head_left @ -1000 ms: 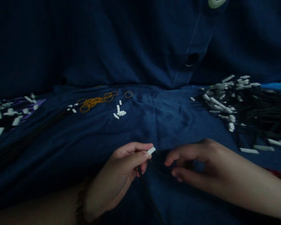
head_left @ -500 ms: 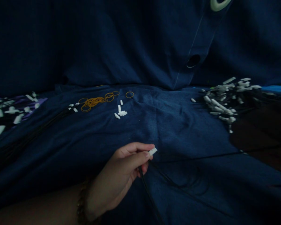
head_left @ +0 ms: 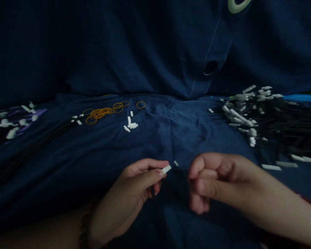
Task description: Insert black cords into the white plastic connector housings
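Note:
My left hand (head_left: 134, 193) pinches a small white connector (head_left: 166, 169) between thumb and forefinger, its end sticking out past the fingertips. A black cable (head_left: 158, 204) hangs from beneath those fingers toward the lower edge. To the right, my right hand (head_left: 217, 183) is closed, its fingers curled against the thumb and slightly blurred. What it holds, if anything, I cannot make out. In the gap between both hands shows a tiny white piece (head_left: 176, 163); whether it lies on the cloth or sits on a thin wire, I cannot tell.
Dark blue cloth (head_left: 155, 141) covers the surface. Orange rubber bands (head_left: 101, 113) and several loose white connectors (head_left: 131, 125) lie beyond my hands. Black cables with white ends are heaped at the right (head_left: 241, 116) and left (head_left: 12, 124); a thin cable bundle (head_left: 49, 133) lies left of centre.
My right hand has come in from the right, beside the left. The black wire that stretched from the left hand to the right edge no longer shows. The left hand keeps its connector.

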Demonstrator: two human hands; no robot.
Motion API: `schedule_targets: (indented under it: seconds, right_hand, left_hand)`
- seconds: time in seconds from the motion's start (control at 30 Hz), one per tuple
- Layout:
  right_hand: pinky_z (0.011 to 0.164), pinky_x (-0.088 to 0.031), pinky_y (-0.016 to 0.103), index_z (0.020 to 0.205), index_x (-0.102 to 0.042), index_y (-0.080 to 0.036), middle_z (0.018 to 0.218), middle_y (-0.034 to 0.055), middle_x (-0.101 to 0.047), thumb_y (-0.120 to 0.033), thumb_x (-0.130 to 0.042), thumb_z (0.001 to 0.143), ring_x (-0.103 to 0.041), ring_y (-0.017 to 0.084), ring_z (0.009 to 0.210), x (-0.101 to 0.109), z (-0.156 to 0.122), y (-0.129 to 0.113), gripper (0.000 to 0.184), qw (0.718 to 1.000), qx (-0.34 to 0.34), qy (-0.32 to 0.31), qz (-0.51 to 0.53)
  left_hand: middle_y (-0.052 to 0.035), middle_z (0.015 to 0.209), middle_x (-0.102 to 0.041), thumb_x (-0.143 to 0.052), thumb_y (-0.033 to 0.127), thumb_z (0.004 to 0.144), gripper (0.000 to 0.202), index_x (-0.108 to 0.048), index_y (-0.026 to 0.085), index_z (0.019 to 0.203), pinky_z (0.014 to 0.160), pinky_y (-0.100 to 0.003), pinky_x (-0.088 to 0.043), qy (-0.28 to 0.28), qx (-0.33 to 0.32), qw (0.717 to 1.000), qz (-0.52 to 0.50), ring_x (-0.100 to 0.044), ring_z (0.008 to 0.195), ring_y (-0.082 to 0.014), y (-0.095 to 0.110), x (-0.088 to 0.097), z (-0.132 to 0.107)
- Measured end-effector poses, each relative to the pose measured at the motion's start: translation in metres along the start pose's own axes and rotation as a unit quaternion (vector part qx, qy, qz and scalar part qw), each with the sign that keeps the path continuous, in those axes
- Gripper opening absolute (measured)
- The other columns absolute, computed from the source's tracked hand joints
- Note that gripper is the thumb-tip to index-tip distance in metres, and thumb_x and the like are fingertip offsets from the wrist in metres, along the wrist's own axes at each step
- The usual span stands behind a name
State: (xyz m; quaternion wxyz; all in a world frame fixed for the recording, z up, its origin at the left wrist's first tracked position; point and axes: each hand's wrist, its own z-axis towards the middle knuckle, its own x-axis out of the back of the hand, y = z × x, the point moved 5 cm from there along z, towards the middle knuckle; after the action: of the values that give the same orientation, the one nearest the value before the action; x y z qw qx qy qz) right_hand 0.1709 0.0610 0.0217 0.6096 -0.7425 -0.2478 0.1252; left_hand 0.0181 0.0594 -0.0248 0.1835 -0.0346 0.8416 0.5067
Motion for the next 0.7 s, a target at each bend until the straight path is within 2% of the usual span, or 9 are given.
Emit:
schedule_targets:
  seconds: [0.1,0.27,0.5,0.7]
  right_hand:
    - [0.057,-0.043,0.017,0.076,-0.052,-0.014,0.066,0.0011,-0.062,-0.031,-0.045,0.085,-0.056,0.007,0.061,-0.017,0.008,0.014,0.020,0.998,0.008,0.000,-0.058]
    - [0.052,-0.037,0.018,0.069,-0.050,-0.016,0.057,-0.0023,-0.057,-0.029,-0.041,0.086,-0.049,0.007,0.053,-0.015,0.006,0.025,0.024,0.977,0.075,0.046,-0.196]
    - [0.050,-0.036,0.017,0.068,-0.049,-0.017,0.057,-0.0036,-0.056,-0.026,-0.041,0.086,-0.048,0.006,0.052,-0.013,0.005,0.023,0.021,0.968,0.110,0.061,-0.218]
    - [0.049,-0.038,0.017,0.069,-0.047,-0.017,0.057,-0.0030,-0.055,-0.022,-0.045,0.083,-0.049,0.006,0.051,-0.012,0.002,0.027,0.015,0.969,0.120,0.085,-0.198]
  left_hand:
    - [0.0010,0.073,-0.056,-0.059,0.020,0.072,0.015,-0.066,0.020,0.085,0.061,-0.023,-0.032,0.000,0.000,1.000,-0.001,-0.044,0.063,-0.0084,0.000,0.000,0.000]
    - [0.0023,0.068,-0.054,-0.059,0.022,0.071,0.015,-0.067,0.021,0.083,0.059,-0.023,-0.031,0.003,0.008,1.000,-0.008,-0.044,0.060,-0.0077,0.000,0.000,0.001]
    - [0.0012,0.072,-0.055,-0.058,0.021,0.072,0.015,-0.066,0.020,0.085,0.061,-0.023,-0.032,0.001,0.021,1.000,-0.009,-0.043,0.063,-0.0085,0.000,-0.001,0.002]
    - [0.0015,0.071,-0.055,-0.059,0.023,0.070,0.016,-0.066,0.020,0.085,0.061,-0.023,-0.033,-0.004,0.017,1.000,-0.006,-0.044,0.063,-0.0087,0.001,0.000,0.002]
